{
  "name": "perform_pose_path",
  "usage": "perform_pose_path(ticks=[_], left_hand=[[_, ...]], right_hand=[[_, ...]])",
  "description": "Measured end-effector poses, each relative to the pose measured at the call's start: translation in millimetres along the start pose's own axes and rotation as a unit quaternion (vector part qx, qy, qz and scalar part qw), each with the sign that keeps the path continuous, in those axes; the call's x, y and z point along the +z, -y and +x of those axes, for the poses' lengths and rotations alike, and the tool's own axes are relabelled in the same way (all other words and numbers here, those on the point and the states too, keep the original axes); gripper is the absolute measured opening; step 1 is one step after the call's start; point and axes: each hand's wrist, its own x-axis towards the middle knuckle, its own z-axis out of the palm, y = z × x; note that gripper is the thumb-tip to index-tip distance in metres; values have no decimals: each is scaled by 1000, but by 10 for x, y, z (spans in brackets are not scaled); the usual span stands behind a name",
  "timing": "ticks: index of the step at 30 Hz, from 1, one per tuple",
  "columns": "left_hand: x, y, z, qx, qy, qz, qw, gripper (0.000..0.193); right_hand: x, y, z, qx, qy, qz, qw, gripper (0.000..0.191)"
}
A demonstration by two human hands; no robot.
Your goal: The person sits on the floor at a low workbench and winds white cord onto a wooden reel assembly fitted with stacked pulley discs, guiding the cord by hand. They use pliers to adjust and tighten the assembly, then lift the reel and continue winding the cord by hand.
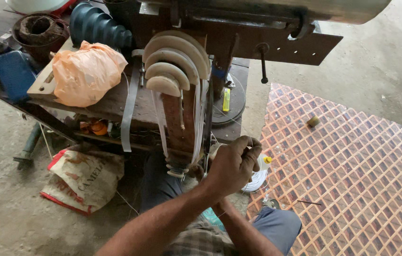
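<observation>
Forearms of the person fill the lower centre of the head view, crossing just above a checked shirt hem and blue-grey trousers. Left hand lies uppermost, fingers curled tight around something at the foot of the machine; what it grips is hidden by its own knuckles, though thin white wire runs down toward it. Right hand sits underneath, only the wrist showing below the left one; cannot tell whether it is clenched or slack.

Largest item: wooden winding machine, upright, with a stepped cone of pale pulleys at its top and a brown metal plate bolted across behind. White wire strands drop from the pulleys along the wooden post to the hand.

Patterned floor mat, red-orange lattice, covers the ground at right. Low wooden bench carries the machine.

Orange plastic bag rests on the bench, left of the pulleys. Printed sack lies crumpled on the concrete under the bench.

Dark ribbed rubber boot stands behind the bag. Coil of white wire lies on the mat edge, just beside the left hand. Small white bottle with yellow cap touches the hand's far side. Small brown spool sits alone on the mat, well apart.
</observation>
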Motion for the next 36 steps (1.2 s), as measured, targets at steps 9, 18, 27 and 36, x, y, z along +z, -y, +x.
perform_pose_path(ticks=[9, 18, 27, 36], left_hand=[[-1, -91, 55, -40, 32, -56, 997, 27], [-191, -229, -61, -43, 45, -95, 993, 27], [-949, -199, -614, -13, 196, 94, 976, 21], [-945, -191, -777, -84, 158, 98, 979, 17]], right_hand=[[-53, -1, 33, 3, -5, -4, 1000, 49], [-190, 34, 110, 29, -10, -8, 1000, 52], [-1015, -41, 591, 262, 25, -185, 947, 58], [-1030, -426, 2512, 125, 100, -378, 912, 32]])
